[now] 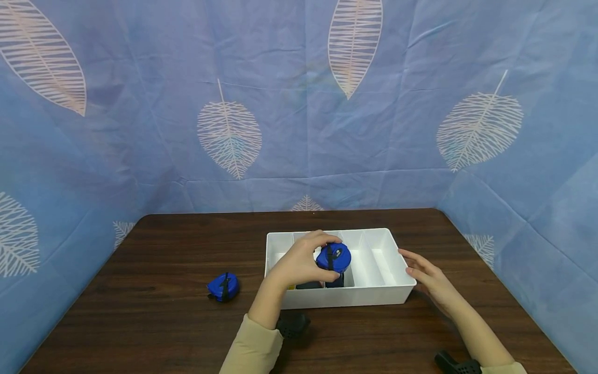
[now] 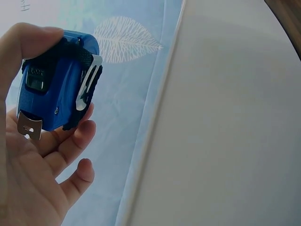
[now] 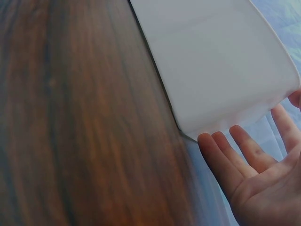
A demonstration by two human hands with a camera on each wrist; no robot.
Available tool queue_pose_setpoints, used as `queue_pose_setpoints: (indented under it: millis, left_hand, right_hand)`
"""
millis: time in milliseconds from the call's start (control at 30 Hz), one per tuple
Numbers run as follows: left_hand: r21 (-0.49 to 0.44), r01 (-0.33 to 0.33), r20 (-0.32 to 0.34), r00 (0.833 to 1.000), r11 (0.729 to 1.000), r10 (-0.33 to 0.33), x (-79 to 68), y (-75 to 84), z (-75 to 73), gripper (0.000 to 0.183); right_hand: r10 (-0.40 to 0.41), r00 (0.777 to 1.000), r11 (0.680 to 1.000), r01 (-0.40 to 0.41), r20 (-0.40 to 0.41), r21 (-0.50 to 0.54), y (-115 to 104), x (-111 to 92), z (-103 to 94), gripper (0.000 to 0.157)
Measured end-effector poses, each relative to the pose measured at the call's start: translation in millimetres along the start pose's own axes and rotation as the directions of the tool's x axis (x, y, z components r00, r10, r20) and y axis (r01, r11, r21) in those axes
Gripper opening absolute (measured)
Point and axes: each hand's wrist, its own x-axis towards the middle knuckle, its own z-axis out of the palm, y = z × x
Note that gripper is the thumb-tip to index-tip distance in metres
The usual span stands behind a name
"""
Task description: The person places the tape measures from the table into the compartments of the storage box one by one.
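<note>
A blue tape measure (image 1: 335, 257) with a black strap is held between the thumb and fingers of my left hand (image 1: 300, 259), over the white divided tray (image 1: 345, 297). In the left wrist view, the metal end hook (image 2: 29, 126) and belt clip (image 2: 89, 82) of this tape measure show. My right hand (image 1: 432, 283) is at the tray's right end, its fingertips against the outer wall in the right wrist view, fingers fairly straight. A second blue tape measure (image 1: 223, 287) lies on the table, left of the tray.
Dark items (image 1: 310, 285) and a bit of something yellow sit in the tray's left compartments, partly hidden by my left hand. The brown wooden table (image 1: 187, 332) is bordered by blue cloth (image 1: 280, 130) with leaf prints at the back and sides.
</note>
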Motion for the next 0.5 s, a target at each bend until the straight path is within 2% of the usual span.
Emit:
queue_pose_setpoints:
  millis: [133, 333, 500]
  left_hand:
    - [-0.004, 0.001, 0.006, 1.0, 1.0, -0.001, 2.5, 0.6, 2.8, 0.065]
    - [0.085, -0.017, -0.009, 1.0, 0.996, 0.018, 4.2, 0.1, 6.6, 0.065]
    - [0.103, -0.033, -0.006, 0.999, 0.994, 0.034, 5.8, 1.3, 12.2, 0.065]
  right_hand:
    - [-0.006, 1.0, 1.0, 0.006, 0.006, 0.005, -0.4, 0.7, 0.0, 0.05]
    - [0.003, 1.0, 1.0, -0.003, 0.005, 0.007, -1.6, -0.1, 0.7, 0.05]
    - [0.007, 1.0, 1.0, -0.007, 0.004, 0.009, -2.5, 0.0, 1.0, 0.05]
